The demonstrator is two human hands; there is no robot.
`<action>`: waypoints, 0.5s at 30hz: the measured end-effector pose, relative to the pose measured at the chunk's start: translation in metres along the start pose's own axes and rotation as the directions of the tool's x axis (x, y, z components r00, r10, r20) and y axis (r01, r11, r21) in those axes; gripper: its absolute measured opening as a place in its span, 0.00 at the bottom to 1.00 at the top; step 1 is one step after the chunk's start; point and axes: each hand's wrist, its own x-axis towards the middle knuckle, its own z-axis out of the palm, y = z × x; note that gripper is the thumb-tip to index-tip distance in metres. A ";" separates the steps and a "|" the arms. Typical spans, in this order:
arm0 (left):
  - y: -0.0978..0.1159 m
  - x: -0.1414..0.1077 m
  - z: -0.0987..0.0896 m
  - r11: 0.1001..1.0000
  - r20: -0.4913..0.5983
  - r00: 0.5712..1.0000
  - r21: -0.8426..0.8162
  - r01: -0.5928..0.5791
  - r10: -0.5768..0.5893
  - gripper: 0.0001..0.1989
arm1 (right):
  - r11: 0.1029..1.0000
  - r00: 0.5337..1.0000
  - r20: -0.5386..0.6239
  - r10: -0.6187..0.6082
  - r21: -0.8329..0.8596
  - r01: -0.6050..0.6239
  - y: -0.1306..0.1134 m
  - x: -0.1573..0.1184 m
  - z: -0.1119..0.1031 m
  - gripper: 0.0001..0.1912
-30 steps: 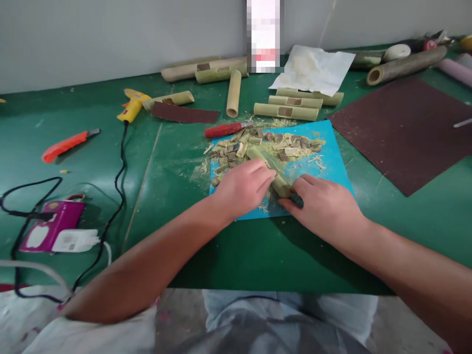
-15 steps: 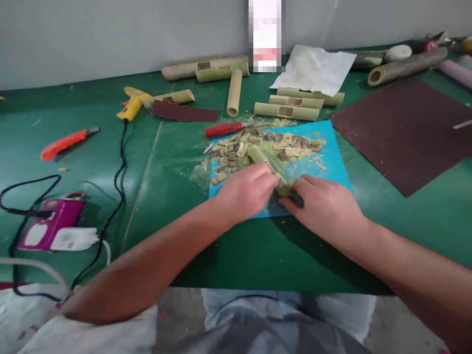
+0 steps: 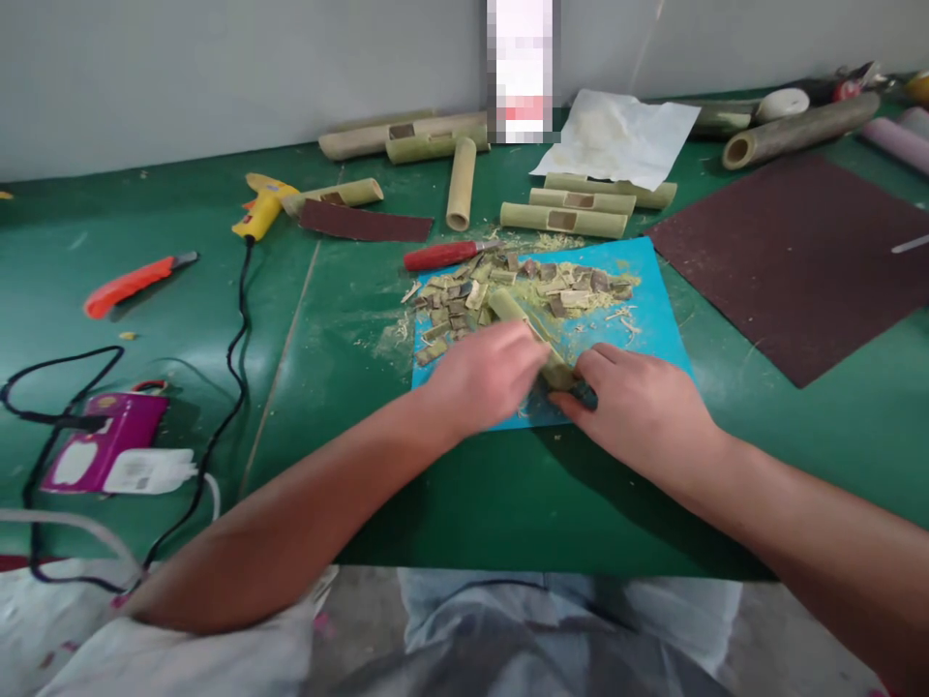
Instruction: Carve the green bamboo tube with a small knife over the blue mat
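A short green bamboo tube [image 3: 510, 306] lies at a slant over a blue sheet [image 3: 657, 329], its far end pointing up and left. My left hand [image 3: 488, 373] is closed at the tube's middle, fingers curled against its side. At the near end, my right hand [image 3: 639, 392] grips the tube between thumb and bent fingers. A dark patch shows beside the right thumb; I cannot tell whether it is shadow or a thin piece of something. Bamboo chips [image 3: 454, 308] and pale green dust are heaped just beyond the hands.
A red-handled knife [image 3: 441, 256] lies at the sheet's far edge. Behind are cut bamboo tubes [image 3: 564, 220] and white paper [image 3: 616, 136]. Brown sandpaper [image 3: 791, 261] lies right. Leftward are a yellow glue gun [image 3: 259, 208], an orange utility knife [image 3: 137, 286] and a corded purple power strip [image 3: 108, 440].
Both hands stay on the bamboo tube in nearly the same place. The view has shifted very slightly; nothing else has visibly moved.
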 end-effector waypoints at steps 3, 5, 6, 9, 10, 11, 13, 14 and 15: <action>0.001 -0.001 -0.001 1.000 0.062 0.998 -0.007 -0.011 0.012 0.18 | 1.000 1.000 -0.005 -0.012 0.001 0.012 0.000 0.000 0.000 0.10; 0.001 -0.001 -0.001 1.000 0.019 1.000 0.015 0.025 -0.025 0.18 | 1.000 1.000 -0.022 -0.011 -0.006 0.011 0.001 -0.001 -0.001 0.11; 0.002 -0.001 -0.001 0.999 0.011 0.999 0.020 0.030 -0.030 0.18 | 1.000 1.000 -0.025 -0.013 -0.007 0.013 0.001 -0.002 -0.001 0.11; 0.003 -0.002 -0.001 1.000 0.069 0.998 -0.012 -0.007 0.008 0.17 | 1.000 1.000 -0.017 -0.023 0.000 0.023 0.001 -0.002 -0.001 0.10; 0.004 -0.002 -0.001 1.000 0.075 0.997 -0.017 -0.007 0.008 0.17 | 1.000 1.000 -0.021 -0.019 -0.001 0.019 0.001 -0.002 -0.001 0.10; 0.004 -0.002 -0.001 1.000 0.061 0.998 -0.010 0.008 -0.007 0.17 | 1.000 1.000 -0.027 -0.014 -0.004 0.014 0.001 -0.002 0.000 0.10; 0.003 -0.001 -0.001 0.999 0.035 0.999 0.015 0.032 -0.033 0.18 | 1.000 0.999 -0.032 -0.011 -0.009 0.011 0.001 -0.002 0.000 0.11; 0.003 -0.001 -0.001 0.999 0.049 0.998 0.020 0.024 -0.025 0.18 | 1.000 1.000 -0.025 -0.013 -0.008 0.013 0.000 -0.001 0.000 0.11; 0.003 -0.001 -0.002 1.000 0.073 0.997 0.019 0.006 -0.007 0.18 | 1.000 1.000 -0.014 -0.016 -0.006 0.016 0.000 -0.001 0.000 0.10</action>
